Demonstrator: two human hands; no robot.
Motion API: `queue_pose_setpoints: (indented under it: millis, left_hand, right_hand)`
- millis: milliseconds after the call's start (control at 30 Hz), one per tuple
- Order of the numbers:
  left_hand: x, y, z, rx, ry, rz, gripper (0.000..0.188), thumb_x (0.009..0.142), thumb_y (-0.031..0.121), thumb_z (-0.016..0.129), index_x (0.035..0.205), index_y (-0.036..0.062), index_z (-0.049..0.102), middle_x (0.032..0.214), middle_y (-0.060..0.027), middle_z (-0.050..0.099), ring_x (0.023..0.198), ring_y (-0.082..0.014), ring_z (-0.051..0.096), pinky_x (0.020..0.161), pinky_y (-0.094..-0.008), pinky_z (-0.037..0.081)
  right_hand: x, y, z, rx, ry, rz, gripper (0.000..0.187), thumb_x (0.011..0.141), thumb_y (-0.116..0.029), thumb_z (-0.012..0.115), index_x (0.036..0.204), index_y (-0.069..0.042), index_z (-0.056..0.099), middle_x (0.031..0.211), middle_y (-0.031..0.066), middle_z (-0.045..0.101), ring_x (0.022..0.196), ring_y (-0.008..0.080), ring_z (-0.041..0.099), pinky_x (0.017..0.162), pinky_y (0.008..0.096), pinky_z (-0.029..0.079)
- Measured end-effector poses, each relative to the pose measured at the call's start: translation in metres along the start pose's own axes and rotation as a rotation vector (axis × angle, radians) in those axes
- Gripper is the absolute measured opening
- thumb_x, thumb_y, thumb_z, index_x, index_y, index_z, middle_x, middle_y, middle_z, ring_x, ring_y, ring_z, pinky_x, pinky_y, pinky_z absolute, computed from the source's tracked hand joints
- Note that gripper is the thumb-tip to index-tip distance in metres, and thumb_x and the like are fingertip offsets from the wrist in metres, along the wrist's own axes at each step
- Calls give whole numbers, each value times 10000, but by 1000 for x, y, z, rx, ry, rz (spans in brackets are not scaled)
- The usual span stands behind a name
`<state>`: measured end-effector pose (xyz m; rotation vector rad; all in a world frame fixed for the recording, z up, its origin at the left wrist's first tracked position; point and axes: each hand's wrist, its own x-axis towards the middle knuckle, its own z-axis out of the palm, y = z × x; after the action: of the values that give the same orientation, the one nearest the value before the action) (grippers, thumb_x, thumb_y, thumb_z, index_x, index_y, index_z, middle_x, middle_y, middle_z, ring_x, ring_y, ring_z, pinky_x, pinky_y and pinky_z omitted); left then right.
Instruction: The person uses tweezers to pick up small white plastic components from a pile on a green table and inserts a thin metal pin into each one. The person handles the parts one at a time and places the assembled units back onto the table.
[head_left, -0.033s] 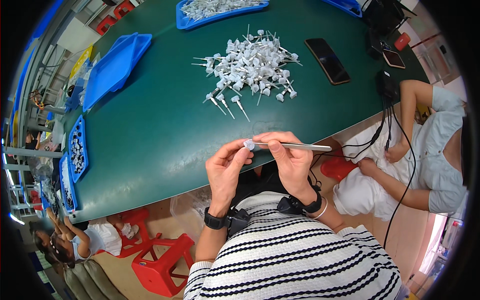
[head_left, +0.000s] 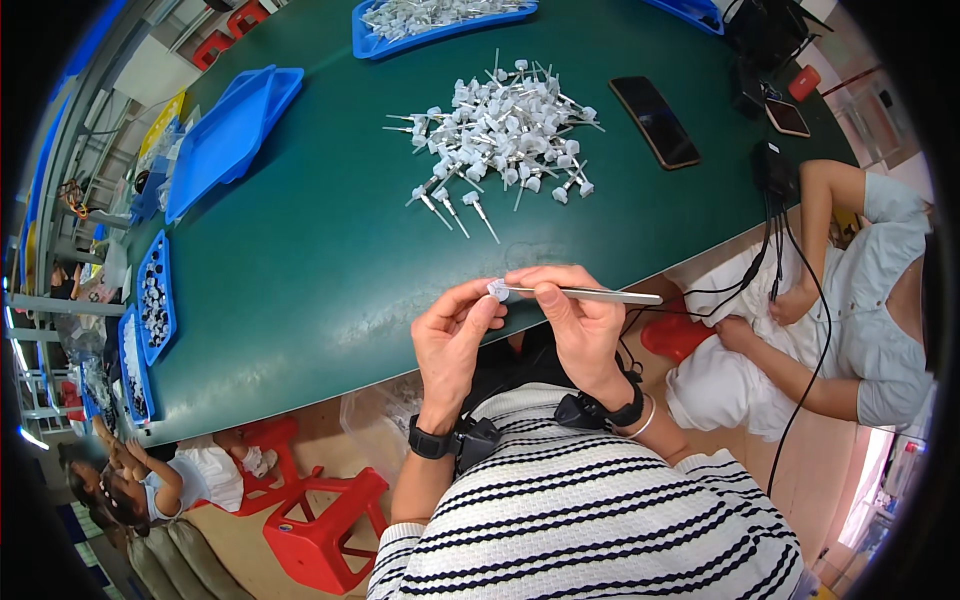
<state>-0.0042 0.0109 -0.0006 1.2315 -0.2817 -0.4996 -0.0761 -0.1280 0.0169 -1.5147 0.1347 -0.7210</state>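
Between the thumb and fingers of my left hand [head_left: 450, 335] is a small white plastic piece [head_left: 497, 290], its far side hidden by the fingertips. My right hand [head_left: 582, 325] grips a pair of silver tweezers [head_left: 610, 295], whose tip reaches the white piece while the blunt end points right. Both hands are close together over the table's near edge. Beyond them lies a loose heap of white plastic pieces with thin stems [head_left: 510, 130], several of them spread out at its near side.
On the green table [head_left: 330, 230] lie a dark phone [head_left: 655, 122], a blue tray of white pieces [head_left: 440, 35] and stacked blue trays [head_left: 225, 140]. Cables [head_left: 775, 220] hang at the right edge. A person [head_left: 850, 290] sits at right; a red stool [head_left: 325, 525] stands lower left.
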Motion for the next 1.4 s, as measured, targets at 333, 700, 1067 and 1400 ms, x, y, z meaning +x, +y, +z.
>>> queue_pose_setpoints:
  millis: [333,700,1067,1400]
  left_hand:
    - [-2,0,-1,-50,7,19,265,925,33,678,1174,-51,642,1061,-100,692,884,-124,664,776,-249,555]
    - [-2,-3,-1,-54,15,13,262,894,2,706,1144,-46,643,1053,-93,691,904,-113,655,798,-245,541]
    - [-3,-5,3,28,27,106,265,887,-48,691,1146,-55,634,1095,-110,680,971,-130,659,858,-240,538]
    - [-3,-8,4,100,45,139,250,879,-57,693,1124,-49,642,1132,-112,656,990,-137,655,865,-248,551]
  right_hand:
    - [4,-5,5,-159,-48,-129,176,964,-124,634,1030,31,687,1013,116,732,910,203,691,820,309,539]
    - [2,0,6,-95,3,-118,143,945,-82,649,1040,18,686,1008,112,728,867,191,705,759,284,563]
    - [2,-1,8,-60,-25,-49,234,1001,-168,592,1023,49,676,1015,130,726,903,165,672,814,275,530]
    - [3,-2,9,-36,-8,-37,211,993,-152,601,1022,41,680,996,123,730,888,157,679,794,277,541]
